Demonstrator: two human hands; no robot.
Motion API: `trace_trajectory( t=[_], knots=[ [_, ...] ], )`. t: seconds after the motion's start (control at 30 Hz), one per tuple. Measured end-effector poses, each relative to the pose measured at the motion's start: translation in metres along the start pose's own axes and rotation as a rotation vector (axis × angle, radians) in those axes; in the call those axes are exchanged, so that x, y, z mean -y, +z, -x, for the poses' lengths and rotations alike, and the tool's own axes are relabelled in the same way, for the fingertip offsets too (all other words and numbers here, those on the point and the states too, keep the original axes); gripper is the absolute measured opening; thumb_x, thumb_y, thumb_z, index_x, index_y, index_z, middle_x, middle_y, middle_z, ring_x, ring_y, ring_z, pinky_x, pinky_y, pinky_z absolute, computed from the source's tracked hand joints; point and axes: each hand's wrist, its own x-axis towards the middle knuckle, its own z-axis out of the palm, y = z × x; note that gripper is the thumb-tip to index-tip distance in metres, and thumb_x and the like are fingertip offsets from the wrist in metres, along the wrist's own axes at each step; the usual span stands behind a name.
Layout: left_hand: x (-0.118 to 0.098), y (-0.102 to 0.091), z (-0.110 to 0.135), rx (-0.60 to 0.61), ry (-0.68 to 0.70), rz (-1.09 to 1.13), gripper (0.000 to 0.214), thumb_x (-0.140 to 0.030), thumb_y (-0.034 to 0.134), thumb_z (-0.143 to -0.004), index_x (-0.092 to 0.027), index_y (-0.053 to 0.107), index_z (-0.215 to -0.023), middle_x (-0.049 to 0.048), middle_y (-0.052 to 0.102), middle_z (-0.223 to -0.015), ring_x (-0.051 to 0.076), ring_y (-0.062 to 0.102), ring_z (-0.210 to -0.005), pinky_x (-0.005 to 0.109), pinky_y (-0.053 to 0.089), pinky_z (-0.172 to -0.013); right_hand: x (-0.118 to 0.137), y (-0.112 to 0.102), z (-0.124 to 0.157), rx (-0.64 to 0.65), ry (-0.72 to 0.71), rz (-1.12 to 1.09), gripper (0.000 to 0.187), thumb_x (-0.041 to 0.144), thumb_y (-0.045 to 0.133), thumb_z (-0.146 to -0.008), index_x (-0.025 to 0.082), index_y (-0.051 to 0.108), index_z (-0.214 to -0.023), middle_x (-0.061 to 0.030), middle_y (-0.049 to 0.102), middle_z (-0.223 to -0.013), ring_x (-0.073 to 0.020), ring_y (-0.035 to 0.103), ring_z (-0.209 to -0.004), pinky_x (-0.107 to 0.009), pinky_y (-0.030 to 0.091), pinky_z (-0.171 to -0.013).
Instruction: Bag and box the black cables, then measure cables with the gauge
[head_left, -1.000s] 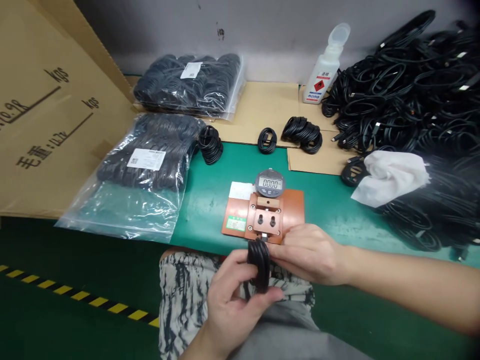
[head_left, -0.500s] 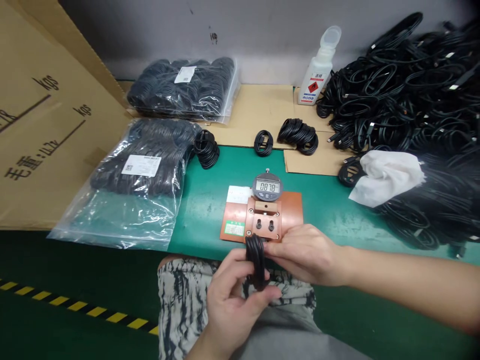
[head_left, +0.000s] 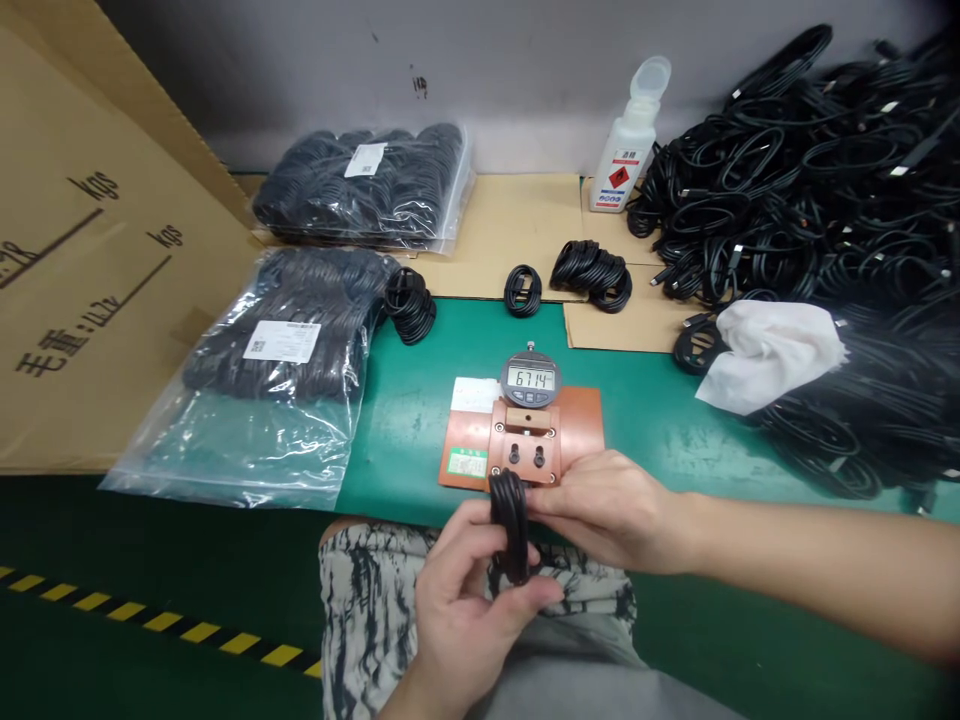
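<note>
A coiled black cable [head_left: 510, 525] is in my left hand [head_left: 469, 595], thumb and fingers closed around the bundle, which stands on edge. Just right of it, my right hand [head_left: 619, 508] pinches what appears to be an end of this cable at the front edge of an orange-brown gauge fixture [head_left: 581, 425]. The coil and fingers hide the tip itself. On the fixture sits a round digital dial gauge [head_left: 531, 379], its display showing the digits 6714. A green label [head_left: 466, 462] is stuck on the fixture's left side.
Single coils [head_left: 523, 291] and stacked coils [head_left: 592, 272] lie behind the gauge. Bagged cables [head_left: 281, 340] are at left beside a cardboard box [head_left: 75, 250]. To the right are a white bottle [head_left: 622, 165], a white cloth [head_left: 776, 350] and a big cable heap [head_left: 817, 190].
The gauge's display has gone from 0878 to 6714. Both hands keep nearly the same hold and place, while the whole view has shifted slightly.
</note>
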Motion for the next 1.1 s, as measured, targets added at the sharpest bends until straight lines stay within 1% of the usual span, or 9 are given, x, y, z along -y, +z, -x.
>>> trace_trajectory(
  t=[0.17,0.4,0.53,0.63,0.83,1.1],
  knots=[
    [-0.0009,0.0008,-0.0005,0.006,0.008,-0.010,0.019,-0.023,0.085,-0.073,-0.020,0.070,-0.085,0.0020,0.065,-0.088,0.015,0.065,-0.082,0.021,0.055,-0.073,0.0008,0.0002,0.0016,-0.005,0.002,0.002,0.015,0.011,0.060,-0.095,0.011,0.065,-0.109,-0.0039,0.074,-0.074,-0.0144,0.065,-0.054,-0.026,0.047,-0.048],
    [-0.0014,0.0004,0.0003,-0.004,0.010,0.006,0.020,-0.021,0.084,-0.074,-0.020,0.069,-0.087,0.0016,0.066,-0.085,0.014,0.065,-0.080,0.021,0.056,-0.071,-0.0029,0.0030,0.0035,-0.025,0.003,0.004,0.019,0.010,0.063,-0.093,0.013,0.064,-0.111,-0.0042,0.074,-0.075,-0.0143,0.066,-0.056,-0.026,0.046,-0.050],
    [-0.0013,0.0023,0.0003,-0.012,-0.007,0.039,0.020,-0.020,0.084,-0.074,-0.019,0.069,-0.088,0.0017,0.065,-0.085,0.013,0.066,-0.077,0.021,0.057,-0.071,-0.0027,0.0051,0.0067,-0.045,0.003,0.004,0.021,0.010,0.065,-0.092,0.013,0.064,-0.113,-0.0042,0.075,-0.076,-0.0138,0.066,-0.057,-0.026,0.047,-0.052],
    [-0.0020,0.0048,-0.0013,-0.023,-0.018,0.070,0.019,-0.020,0.083,-0.075,-0.019,0.069,-0.088,0.0015,0.064,-0.084,0.013,0.066,-0.073,0.021,0.057,-0.069,-0.0026,0.0055,0.0079,-0.036,0.011,-0.001,0.022,0.011,0.065,-0.092,0.014,0.064,-0.114,-0.0040,0.076,-0.078,-0.0143,0.068,-0.059,-0.026,0.049,-0.052],
    [-0.0071,0.0068,-0.0031,-0.036,-0.030,0.066,0.017,-0.018,0.082,-0.075,-0.018,0.069,-0.085,0.0017,0.064,-0.080,0.014,0.066,-0.071,0.023,0.057,-0.064,-0.0019,0.0039,0.0052,-0.038,0.015,0.001,0.018,0.013,0.062,-0.094,0.014,0.066,-0.112,-0.0042,0.076,-0.077,-0.0148,0.068,-0.058,-0.026,0.049,-0.050],
    [-0.0081,0.0057,-0.0016,-0.030,-0.049,0.051,0.018,-0.018,0.082,-0.076,-0.019,0.069,-0.088,0.0013,0.063,-0.081,0.015,0.065,-0.073,0.024,0.056,-0.067,0.0016,0.0020,-0.0004,-0.046,0.020,-0.012,0.014,0.014,0.059,-0.096,0.012,0.068,-0.107,-0.0056,0.076,-0.075,-0.0148,0.068,-0.055,-0.025,0.051,-0.049]
  ],
)
